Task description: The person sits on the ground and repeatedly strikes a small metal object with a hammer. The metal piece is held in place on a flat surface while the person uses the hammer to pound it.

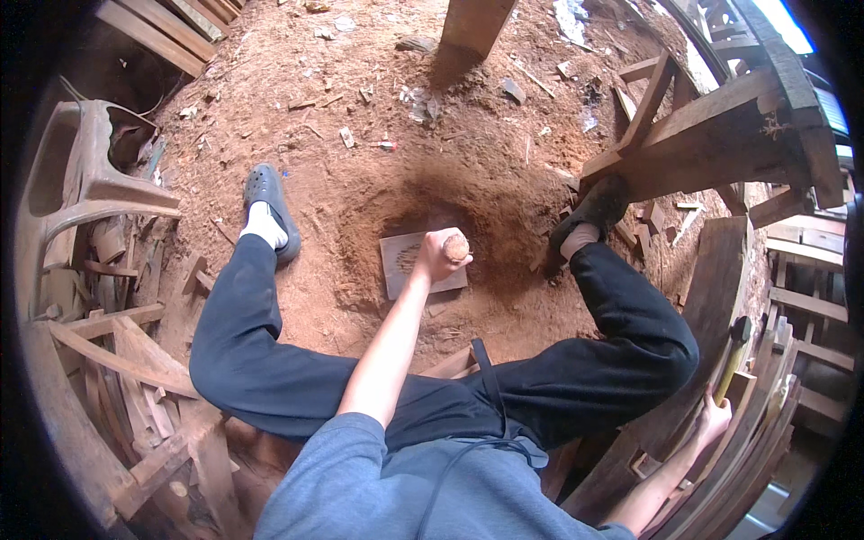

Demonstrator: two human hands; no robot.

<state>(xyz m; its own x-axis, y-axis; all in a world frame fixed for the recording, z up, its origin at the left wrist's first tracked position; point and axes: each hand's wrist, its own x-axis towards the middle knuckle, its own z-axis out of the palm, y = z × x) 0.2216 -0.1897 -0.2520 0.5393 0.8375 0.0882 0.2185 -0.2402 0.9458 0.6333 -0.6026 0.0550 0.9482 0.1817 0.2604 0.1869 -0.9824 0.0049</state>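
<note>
Between my spread legs, my left hand (438,258) is closed round an upright round wooden piece (457,246). Only its rough, light-brown top end shows; the lower part is hidden by the fist. Under that hand lies a flat, pale square slab (393,281) with a darker mottled patch, set in a hollow of the ground. Far out to the right, my right hand (715,419) grips the yellow handle of a hammer (731,360) with a dark head, beside stacked boards.
Sawdust and wood scraps cover the brown ground (297,117). A thick wooden post (474,31) stands ahead. To the left is a dusty plastic chair (99,193) above piled offcuts (135,360). Heavy timber beams (702,135) and long planks (720,270) crowd the right side.
</note>
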